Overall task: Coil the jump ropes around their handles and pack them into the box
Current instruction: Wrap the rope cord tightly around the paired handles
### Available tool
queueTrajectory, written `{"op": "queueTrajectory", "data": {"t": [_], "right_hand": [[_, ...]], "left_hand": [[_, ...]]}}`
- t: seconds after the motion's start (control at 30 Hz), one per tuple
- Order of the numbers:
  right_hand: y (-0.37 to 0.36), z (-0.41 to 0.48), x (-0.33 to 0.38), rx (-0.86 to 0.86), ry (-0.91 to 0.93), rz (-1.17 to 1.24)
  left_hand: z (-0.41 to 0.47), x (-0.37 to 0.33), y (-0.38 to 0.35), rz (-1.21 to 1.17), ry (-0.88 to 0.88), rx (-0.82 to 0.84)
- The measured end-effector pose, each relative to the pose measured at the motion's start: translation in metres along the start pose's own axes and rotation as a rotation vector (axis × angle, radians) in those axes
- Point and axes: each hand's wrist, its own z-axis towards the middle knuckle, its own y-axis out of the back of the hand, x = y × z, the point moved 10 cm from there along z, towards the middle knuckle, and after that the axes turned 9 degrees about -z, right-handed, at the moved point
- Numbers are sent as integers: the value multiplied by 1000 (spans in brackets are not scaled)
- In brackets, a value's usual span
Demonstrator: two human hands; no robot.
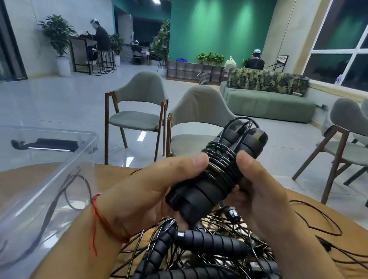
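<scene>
Black foam covers two handles held side by side as one bundle [207, 194] at the centre of the view, with cord [221, 164] wound round their middle. The left hand [149, 194] grips the bundle from 9 o'clock with its thumb on the coils, and the right hand [260, 199] grips it from 3 o'clock. At 6 o'clock, one tangled pile [201, 263] of loose ropes with at least five handles lies on the tabletop [113, 175]. One clear box [29, 192] sits at 8 o'clock; one handle [51, 144] shows through its far wall.
</scene>
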Motion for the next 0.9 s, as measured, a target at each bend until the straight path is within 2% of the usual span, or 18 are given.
{"op": "queueTrajectory", "data": {"t": [0.13,0.23,0.33,0.57,0.77,0.9], "right_hand": [[-5,-4,-1,87,1,-61],[2,-3,0,60,26,-170],[9,-1,1,16,56,-225],[34,5,7,-259,28,-387],[43,4,-9,-378,-119,-450],[45,3,-14,-394,-167,-445]], "left_hand": [[-3,11,-20,-126,89,224],[-2,14,-19,-74,102,260],[2,8,-1,33,54,122],[1,-20,28,394,-146,-309],[0,-26,46,695,-229,-492],[1,-28,51,940,-265,-556]]}}
